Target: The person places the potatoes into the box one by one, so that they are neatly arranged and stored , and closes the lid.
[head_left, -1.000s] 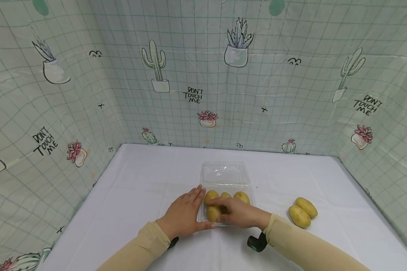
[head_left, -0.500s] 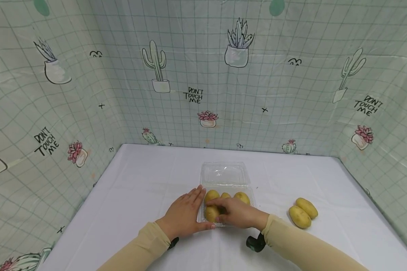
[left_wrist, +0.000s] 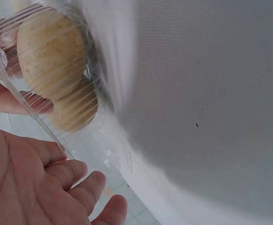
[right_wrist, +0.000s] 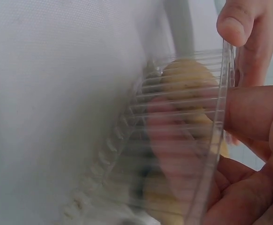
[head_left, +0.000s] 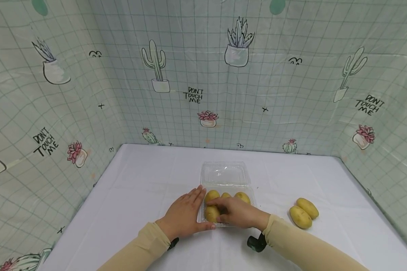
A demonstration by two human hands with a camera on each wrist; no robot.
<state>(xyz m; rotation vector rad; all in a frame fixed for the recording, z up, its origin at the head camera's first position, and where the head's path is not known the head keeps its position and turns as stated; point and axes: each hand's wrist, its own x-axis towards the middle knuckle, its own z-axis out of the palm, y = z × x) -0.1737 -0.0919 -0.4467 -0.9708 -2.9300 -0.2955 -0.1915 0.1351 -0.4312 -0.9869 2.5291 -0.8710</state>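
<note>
A clear hinged plastic container [head_left: 224,174] lies with its lid thrown back, several yellow potatoes inside. My right hand [head_left: 239,213] reaches over its front wall and holds the front-left potato [head_left: 211,213] between thumb and fingers. Through the ribbed wall in the right wrist view, fingers [right_wrist: 171,145] show inside the container beside a potato [right_wrist: 185,75]. Against the container's left side rests my left hand [head_left: 184,214], fingers straight, thumb stretched along the front edge. In the left wrist view, two potatoes [left_wrist: 52,54] sit behind the clear wall. My right hand hides part of the contents.
Two more potatoes [head_left: 302,212] lie side by side on the white tablecloth [head_left: 149,165], right of the container. A patterned curtain [head_left: 203,75] with printed cacti walls in the table at the back and both sides.
The front-left potato has shifted slightly left inside the container, with my right hand on it. My left hand has kept its place at the container's side.
</note>
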